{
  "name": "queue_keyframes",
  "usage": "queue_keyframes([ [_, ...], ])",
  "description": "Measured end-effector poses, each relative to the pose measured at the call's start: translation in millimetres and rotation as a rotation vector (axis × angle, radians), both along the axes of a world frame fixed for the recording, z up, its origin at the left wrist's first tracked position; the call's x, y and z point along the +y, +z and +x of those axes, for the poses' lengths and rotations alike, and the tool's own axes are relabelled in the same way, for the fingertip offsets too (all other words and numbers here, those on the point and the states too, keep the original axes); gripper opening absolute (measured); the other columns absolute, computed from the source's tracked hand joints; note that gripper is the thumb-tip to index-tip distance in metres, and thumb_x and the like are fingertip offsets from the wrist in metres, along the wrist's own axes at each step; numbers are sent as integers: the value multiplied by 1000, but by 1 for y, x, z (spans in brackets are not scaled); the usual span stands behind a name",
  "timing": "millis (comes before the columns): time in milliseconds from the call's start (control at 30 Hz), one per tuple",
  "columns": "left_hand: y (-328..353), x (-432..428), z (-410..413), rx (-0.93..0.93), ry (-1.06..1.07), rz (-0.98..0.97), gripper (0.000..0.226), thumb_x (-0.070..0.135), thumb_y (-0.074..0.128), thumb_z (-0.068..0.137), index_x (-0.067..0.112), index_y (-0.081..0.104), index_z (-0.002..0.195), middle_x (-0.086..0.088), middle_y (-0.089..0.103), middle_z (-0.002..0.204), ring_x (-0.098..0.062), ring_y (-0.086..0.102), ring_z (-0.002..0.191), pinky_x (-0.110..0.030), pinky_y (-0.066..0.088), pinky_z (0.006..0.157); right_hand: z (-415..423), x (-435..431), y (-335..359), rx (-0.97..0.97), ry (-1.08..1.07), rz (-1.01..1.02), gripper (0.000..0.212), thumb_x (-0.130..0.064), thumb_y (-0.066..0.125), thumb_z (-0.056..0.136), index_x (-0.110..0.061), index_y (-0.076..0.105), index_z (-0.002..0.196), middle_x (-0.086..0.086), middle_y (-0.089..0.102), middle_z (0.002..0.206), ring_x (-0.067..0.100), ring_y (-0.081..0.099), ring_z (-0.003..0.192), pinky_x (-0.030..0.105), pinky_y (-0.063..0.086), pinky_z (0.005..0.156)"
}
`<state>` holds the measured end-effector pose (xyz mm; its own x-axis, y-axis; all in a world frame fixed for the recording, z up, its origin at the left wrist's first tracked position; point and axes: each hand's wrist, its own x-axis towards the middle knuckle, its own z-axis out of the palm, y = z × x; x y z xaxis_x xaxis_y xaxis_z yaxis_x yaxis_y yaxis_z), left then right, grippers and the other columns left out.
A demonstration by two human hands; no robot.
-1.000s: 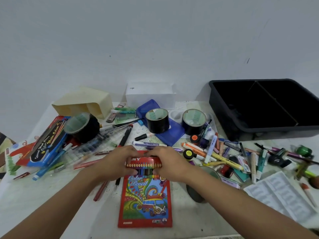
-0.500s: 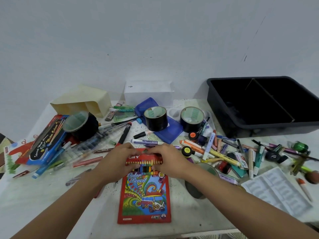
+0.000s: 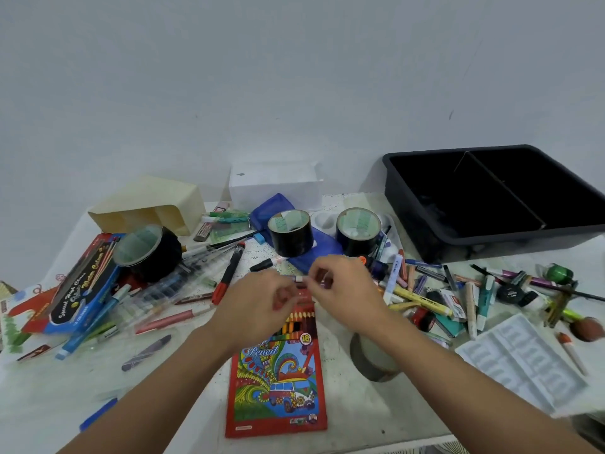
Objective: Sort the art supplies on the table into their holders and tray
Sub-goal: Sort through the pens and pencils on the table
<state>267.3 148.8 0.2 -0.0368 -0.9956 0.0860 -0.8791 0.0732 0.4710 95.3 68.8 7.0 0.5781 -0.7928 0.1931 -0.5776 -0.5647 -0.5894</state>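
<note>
Colour pencil box (image 3: 278,388) lies flat on the counter (image 3: 353,407), near centre. Both hands sit over its far end. Left hand (image 3: 258,306) and right hand (image 3: 343,290), fingers curled, each pinch one end of a small purple marker (image 3: 302,280); detail blurred. Black tray (image 3: 422,221) stands far right, well apart.

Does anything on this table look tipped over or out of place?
One black tape roll at left lies tipped on its side, unlike the two upright rolls. Markers lie heaped beside the black tray, not in it.

Cluttered table (image 3: 355,409), pencil box (image 3: 278,388), tape rolls (image 3: 289,232)
</note>
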Motion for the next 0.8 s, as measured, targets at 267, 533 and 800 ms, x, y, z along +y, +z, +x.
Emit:
queue_keyframes([
  [267, 40, -45, -76, 140, -129, -278, 7, 31, 63, 93, 28, 67, 88, 10, 49, 64, -8, 51, 63, -27, 42, 56, -102, -8, 34, -416, -432, -106, 23, -17, 70, 93, -17, 62, 71, -6, 54, 55, 12, 52, 54, 14, 36, 52],
  [533, 42, -99, -198, 187, -361, -223, 6, 26, 61, 95, 27, 67, 93, 12, 55, 74, -8, 53, 72, -24, 43, 65, -244, -53, 30, -422, -641, -164, 23, -20, 68, 94, -18, 61, 72, -4, 54, 52, 14, 52, 50, 29, 43, 52],
  [800, 13, -162, -312, 119, -421, -81, 16, 21, 54, 99, 20, 69, 106, 8, 59, 97, -8, 58, 84, -29, 49, 76, -382, -118, 3, -172, -619, -44, 17, -22, 66, 93, -23, 63, 76, -5, 62, 66, 14, 57, 64, 30, 46, 61],
])
